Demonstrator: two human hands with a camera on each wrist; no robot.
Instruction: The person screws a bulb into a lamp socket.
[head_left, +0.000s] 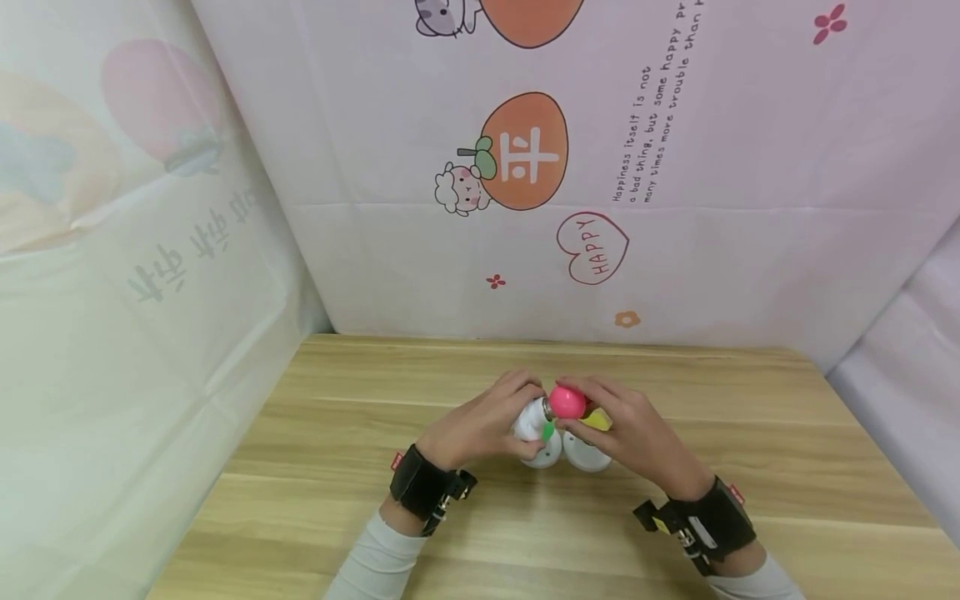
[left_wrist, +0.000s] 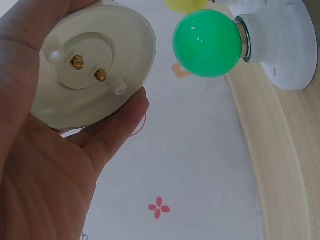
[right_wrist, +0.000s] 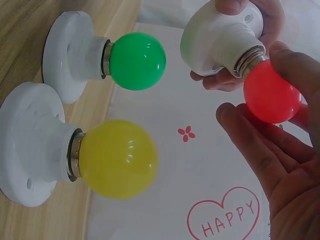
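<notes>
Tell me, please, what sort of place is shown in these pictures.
Probably a makeshift indoor recording booth: pale printed sheets stand behind and beside a wood-grain table, and two black wrist straps carry small devices.

Green bulb [right_wrist: 137, 61] and yellow bulb [right_wrist: 119, 159] block passage below; table [head_left: 322, 475] leftward is free.
</notes>
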